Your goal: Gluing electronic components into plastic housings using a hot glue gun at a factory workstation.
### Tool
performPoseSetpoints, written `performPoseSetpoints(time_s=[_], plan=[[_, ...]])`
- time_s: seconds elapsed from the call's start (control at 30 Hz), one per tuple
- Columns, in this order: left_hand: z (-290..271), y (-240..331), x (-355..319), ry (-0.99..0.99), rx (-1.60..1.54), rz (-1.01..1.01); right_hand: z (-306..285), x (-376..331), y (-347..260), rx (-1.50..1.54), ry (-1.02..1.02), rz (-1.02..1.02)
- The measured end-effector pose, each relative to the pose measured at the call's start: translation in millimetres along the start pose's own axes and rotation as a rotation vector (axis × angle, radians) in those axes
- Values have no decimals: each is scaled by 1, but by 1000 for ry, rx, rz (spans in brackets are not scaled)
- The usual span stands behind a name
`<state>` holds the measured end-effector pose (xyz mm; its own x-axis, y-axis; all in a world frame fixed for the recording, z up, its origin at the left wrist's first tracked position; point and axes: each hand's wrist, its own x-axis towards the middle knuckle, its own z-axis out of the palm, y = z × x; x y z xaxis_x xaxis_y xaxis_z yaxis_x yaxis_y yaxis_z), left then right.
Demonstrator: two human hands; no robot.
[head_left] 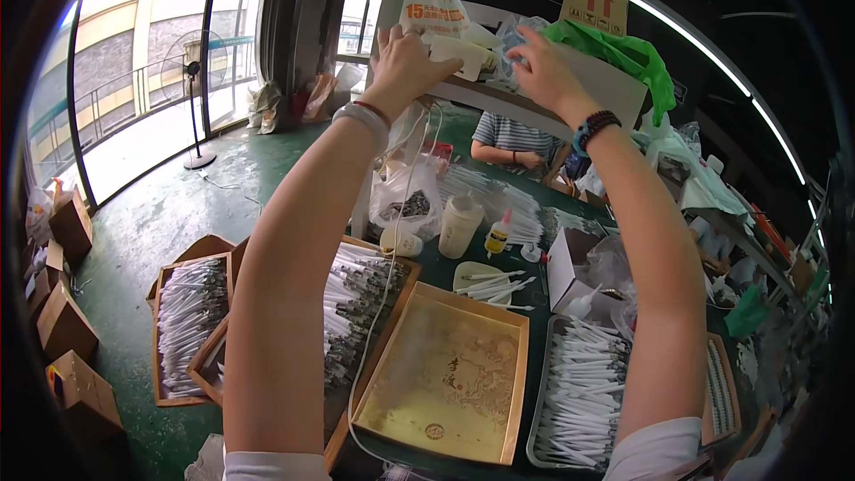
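Observation:
Both my arms reach up to a raised shelf (499, 103) at the top of the view. My left hand (401, 67) is at its left end, fingers apart and thumb stretched out beside a small pale container (456, 55); whether it touches the container I cannot tell. Behind that hand stands a white plastic bag (435, 2) with orange print. My right hand (545, 71) is open, fingers partly bent, close to a crumpled clear plastic bag (513, 37). Nothing shows in either hand. To its right, a green plastic bag (614, 46) drapes over the shelf's edge.
Below lie a gold-coloured tray (419, 374), a metal tray of white pen-like sticks (579, 392) and wooden boxes of similar sticks (191, 325). A yellow glue bottle (498, 236) and a beige cup (460, 224) stand behind. A person in stripes (512, 138) sits across the table.

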<state>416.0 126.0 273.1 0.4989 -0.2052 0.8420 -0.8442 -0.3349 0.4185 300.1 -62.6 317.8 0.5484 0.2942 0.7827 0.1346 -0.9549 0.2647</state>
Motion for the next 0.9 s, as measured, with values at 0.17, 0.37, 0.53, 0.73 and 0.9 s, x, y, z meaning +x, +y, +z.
performPoseSetpoints(time_s=[0.17,0.37,0.53,0.73,0.9], plan=[[24,12,22,4,185,4,36,51,1,-117,39,87],[49,15,26,-129,302,-32,58,74,13,-289,-89,91],[62,6,31,-83,308,47,66,74,-3,-584,-277,19],[83,-6,34,79,214,78,46,76,1,-442,100,54],[92,-11,44,-49,171,25,7,93,3,-415,545,0]])
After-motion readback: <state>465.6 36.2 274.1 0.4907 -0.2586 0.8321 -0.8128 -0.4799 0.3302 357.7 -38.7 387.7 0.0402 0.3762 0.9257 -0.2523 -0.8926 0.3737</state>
